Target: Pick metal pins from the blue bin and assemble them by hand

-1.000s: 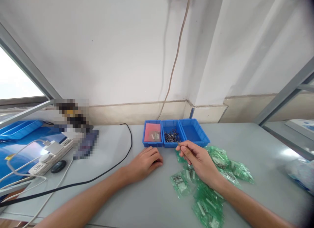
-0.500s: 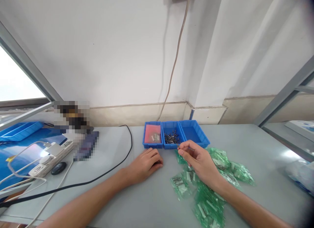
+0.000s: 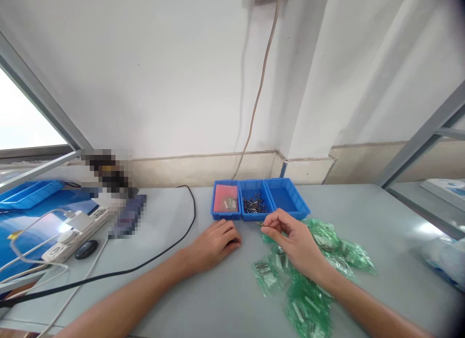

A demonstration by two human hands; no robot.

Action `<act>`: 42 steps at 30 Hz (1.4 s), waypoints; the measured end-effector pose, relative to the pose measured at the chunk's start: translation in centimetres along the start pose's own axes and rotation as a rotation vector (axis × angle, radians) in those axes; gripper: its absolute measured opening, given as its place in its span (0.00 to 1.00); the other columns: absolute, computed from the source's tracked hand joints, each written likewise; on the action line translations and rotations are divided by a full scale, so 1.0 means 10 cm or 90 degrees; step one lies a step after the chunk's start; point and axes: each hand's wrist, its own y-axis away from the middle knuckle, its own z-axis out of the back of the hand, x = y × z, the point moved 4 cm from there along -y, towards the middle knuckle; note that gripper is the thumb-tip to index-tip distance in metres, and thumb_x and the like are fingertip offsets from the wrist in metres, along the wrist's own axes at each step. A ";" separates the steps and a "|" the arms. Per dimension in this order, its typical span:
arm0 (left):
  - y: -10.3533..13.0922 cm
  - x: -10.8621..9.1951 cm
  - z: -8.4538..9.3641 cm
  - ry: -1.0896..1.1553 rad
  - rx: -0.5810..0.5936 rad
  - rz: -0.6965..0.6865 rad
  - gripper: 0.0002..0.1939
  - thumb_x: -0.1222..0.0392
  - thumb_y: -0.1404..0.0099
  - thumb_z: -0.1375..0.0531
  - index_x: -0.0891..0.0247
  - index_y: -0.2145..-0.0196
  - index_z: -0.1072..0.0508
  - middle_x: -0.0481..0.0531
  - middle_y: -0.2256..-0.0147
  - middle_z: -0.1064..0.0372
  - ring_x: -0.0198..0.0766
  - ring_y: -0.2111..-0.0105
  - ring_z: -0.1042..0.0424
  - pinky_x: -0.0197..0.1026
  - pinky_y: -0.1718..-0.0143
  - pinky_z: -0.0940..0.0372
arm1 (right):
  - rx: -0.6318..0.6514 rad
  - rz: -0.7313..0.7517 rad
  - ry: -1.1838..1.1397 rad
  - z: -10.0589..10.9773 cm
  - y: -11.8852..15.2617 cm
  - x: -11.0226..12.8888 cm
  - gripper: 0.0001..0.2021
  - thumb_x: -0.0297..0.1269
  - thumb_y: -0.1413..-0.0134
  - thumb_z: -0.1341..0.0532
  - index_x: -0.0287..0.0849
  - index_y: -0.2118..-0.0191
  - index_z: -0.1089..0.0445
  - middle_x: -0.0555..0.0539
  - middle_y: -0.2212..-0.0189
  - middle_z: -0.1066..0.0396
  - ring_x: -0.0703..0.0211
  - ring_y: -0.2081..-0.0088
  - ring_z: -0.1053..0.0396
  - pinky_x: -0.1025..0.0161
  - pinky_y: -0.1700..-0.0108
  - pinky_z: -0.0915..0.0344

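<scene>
In the head view, my right hand [image 3: 288,238] pinches a thin brass-coloured pin [image 3: 259,223] between thumb and fingertips, just in front of the blue bins. Its exact kind is too small to make out. Below and beside that hand lie several green plastic bags [image 3: 308,304] with metal pins in them. My left hand [image 3: 214,243] rests on the table, fingers loosely bent, thumb apart, holding nothing visible. Its fingertips are close to the left blue bin [image 3: 225,215], which contains a pink sheet and a small clear bag. Loose dark metal pins [image 3: 255,205] fill part of the middle bin.
The right blue bin [image 3: 286,195] adjoins the others. A black cable [image 3: 145,261] crosses the table at left, near a power strip [image 3: 65,241] and a black computer mouse [image 3: 86,249]. A wall stands behind; metal frame posts [image 3: 417,139] rise at the sides.
My right hand has shifted slightly left and turned, so the pin now points left out of the fingertips. My left hand has stayed put.
</scene>
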 end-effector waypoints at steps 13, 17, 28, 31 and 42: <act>0.00 0.00 0.02 -0.004 -0.003 -0.006 0.08 0.59 0.18 0.46 0.62 0.55 0.29 0.53 0.57 0.29 0.43 0.57 0.32 0.44 0.52 0.36 | 0.021 -0.043 -0.070 0.01 -0.01 -0.03 0.13 0.50 0.35 0.34 0.46 0.63 0.28 0.53 0.73 0.35 0.59 0.71 0.40 0.62 0.69 0.44; -0.01 -0.01 0.02 -0.002 -0.001 -0.006 0.09 0.59 0.17 0.47 0.62 0.55 0.29 0.54 0.56 0.29 0.43 0.57 0.32 0.44 0.52 0.36 | 0.033 -0.053 -0.083 -0.01 -0.01 -0.05 0.16 0.54 0.32 0.37 0.45 0.63 0.28 0.53 0.73 0.38 0.61 0.74 0.44 0.63 0.72 0.47; 0.01 0.03 -0.02 0.002 -0.002 -0.008 0.08 0.59 0.17 0.46 0.62 0.54 0.28 0.54 0.56 0.29 0.43 0.56 0.32 0.45 0.51 0.36 | 0.049 -0.057 -0.168 -0.04 -0.06 -0.08 0.19 0.56 0.28 0.41 0.45 0.60 0.26 0.51 0.70 0.31 0.63 0.74 0.42 0.62 0.71 0.45; 0.00 0.03 -0.01 0.001 0.004 -0.002 0.07 0.60 0.18 0.46 0.62 0.54 0.28 0.54 0.56 0.29 0.43 0.56 0.32 0.45 0.51 0.36 | 0.049 -0.065 -0.187 -0.05 -0.05 -0.08 0.19 0.56 0.28 0.41 0.44 0.58 0.26 0.51 0.70 0.31 0.63 0.74 0.42 0.62 0.72 0.46; 0.01 0.02 0.00 0.001 0.003 0.002 0.08 0.59 0.17 0.46 0.61 0.54 0.28 0.53 0.56 0.29 0.43 0.56 0.32 0.45 0.52 0.36 | 0.011 -0.078 -0.269 -0.03 -0.05 -0.04 0.16 0.54 0.30 0.37 0.45 0.56 0.29 0.50 0.66 0.28 0.64 0.75 0.44 0.62 0.70 0.44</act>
